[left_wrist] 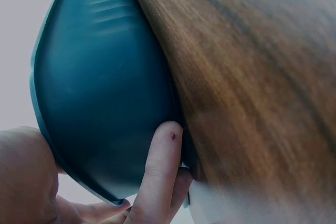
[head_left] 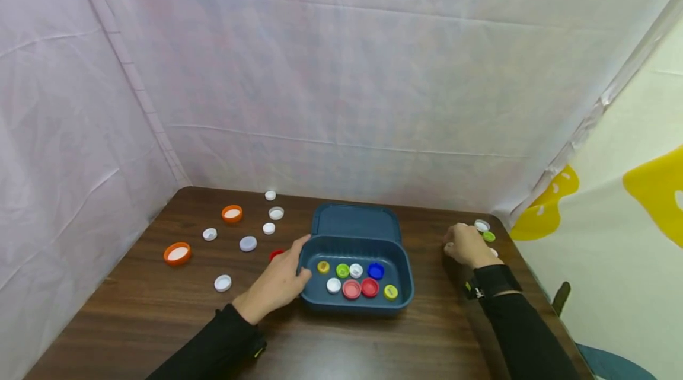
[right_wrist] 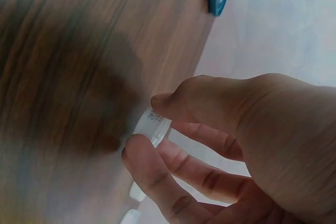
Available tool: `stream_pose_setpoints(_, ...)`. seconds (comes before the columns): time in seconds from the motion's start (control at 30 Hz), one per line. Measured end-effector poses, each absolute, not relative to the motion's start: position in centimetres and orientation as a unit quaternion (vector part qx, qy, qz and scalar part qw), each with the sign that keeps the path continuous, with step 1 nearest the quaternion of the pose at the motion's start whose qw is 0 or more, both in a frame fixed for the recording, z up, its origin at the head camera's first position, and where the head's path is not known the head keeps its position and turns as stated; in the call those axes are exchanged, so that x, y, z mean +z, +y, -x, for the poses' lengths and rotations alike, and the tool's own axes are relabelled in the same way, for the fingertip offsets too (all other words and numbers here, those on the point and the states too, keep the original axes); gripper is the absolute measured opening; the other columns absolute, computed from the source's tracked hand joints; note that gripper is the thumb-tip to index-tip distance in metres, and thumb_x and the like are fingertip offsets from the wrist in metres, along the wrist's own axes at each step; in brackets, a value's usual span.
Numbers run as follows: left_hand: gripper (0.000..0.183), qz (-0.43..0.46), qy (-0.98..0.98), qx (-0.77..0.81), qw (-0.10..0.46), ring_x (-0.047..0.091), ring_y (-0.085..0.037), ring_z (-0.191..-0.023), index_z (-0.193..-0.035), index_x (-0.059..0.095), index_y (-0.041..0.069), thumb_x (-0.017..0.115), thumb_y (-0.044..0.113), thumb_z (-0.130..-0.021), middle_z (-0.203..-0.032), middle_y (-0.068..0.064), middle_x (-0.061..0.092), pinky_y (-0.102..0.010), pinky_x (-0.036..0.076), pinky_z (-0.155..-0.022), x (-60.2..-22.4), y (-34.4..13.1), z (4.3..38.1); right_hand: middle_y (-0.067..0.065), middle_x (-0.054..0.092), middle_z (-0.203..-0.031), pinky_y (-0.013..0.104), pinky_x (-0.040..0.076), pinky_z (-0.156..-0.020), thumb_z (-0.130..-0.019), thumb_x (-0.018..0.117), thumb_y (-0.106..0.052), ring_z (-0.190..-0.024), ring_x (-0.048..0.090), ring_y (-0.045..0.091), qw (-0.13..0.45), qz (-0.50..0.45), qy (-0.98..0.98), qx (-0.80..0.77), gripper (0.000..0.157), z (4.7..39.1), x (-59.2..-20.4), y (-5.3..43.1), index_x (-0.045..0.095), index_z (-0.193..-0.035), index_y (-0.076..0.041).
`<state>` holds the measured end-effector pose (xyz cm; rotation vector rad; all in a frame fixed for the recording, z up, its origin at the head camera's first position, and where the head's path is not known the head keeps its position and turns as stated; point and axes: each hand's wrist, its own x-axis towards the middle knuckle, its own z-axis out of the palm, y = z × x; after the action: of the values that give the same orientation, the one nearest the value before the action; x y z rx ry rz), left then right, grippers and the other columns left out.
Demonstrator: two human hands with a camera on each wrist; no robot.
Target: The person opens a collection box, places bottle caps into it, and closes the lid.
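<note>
My left hand (head_left: pixel 278 279) grips the left side of a dark blue lidded box (head_left: pixel 356 223), its thumb at the rim and fingers against the outer wall (left_wrist: pixel 100 93). The lid lies folded back behind the box. Several bottle caps are inside, among them a blue cap (head_left: pixel 376 271), a red cap (head_left: pixel 370 287) and a yellow-green cap (head_left: pixel 391 292). Near the table's right edge, my right hand (head_left: pixel 468 246) pinches a white bottle cap (right_wrist: pixel 151 123) between thumb and fingers, close over the wood.
Beyond the right hand lie a clear-white cap (head_left: pixel 482 225) and a green cap (head_left: pixel 488 236). Left of the box are several white caps, two orange-rimmed caps (head_left: pixel 177 254) and a red cap (head_left: pixel 275 254) partly behind the left hand. A white sheet (head_left: pixel 341 83) hangs at the table's back edge.
</note>
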<state>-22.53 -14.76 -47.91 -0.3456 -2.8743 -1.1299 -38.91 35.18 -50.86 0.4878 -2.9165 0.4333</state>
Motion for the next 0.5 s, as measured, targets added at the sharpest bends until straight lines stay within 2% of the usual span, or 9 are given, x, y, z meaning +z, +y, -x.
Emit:
stream_pose_setpoints(0.1, 0.079, 0.111, -0.925, -0.362, 0.017, 0.070, -0.019, -0.091, -0.177, 0.041, 0.008, 0.072, 0.010, -0.105, -0.150, -0.022, 0.071, -0.048, 0.061, -0.097, -47.9, -14.7, 22.6, 0.023, 0.081, -0.098, 0.058, 0.063, -0.079, -0.092, 0.079, -0.005, -0.086, 0.075, 0.041, 0.062, -0.166, -0.973, 0.148, 0.014, 35.6, -47.0, 32.3, 0.083, -0.102, 0.003)
stream_pose_setpoints(0.23, 0.079, 0.112, -0.926, -0.359, 0.018, 0.072, -0.026, -0.107, -0.177, 0.042, 0.007, 0.073, 0.010, -0.105, -0.152, -0.022, 0.070, -0.050, 0.060, -0.100, -47.9, -14.7, 22.7, 0.023, 0.083, -0.099, 0.054, 0.062, -0.079, -0.092, 0.079, -0.002, -0.086, 0.075, 0.037, 0.069, -0.169, -0.973, 0.140, 0.014, 34.0, -45.0, 30.2, 0.082, -0.104, 0.005)
stream_pose_setpoints(0.5, 0.079, 0.110, -0.927, -0.359, 0.015, 0.071, -0.021, -0.096, -0.177, 0.041, 0.007, 0.072, 0.009, -0.105, -0.151, -0.023, 0.070, -0.048, 0.061, -0.098, -47.9, -14.7, 22.7, 0.016, 0.083, -0.100, 0.052, 0.064, -0.081, -0.094, 0.083, -0.002, -0.086, 0.075, 0.030, 0.103, -0.210, -0.958, 0.164, 0.011, 32.8, -43.2, 26.8, 0.082, -0.104, 0.000)
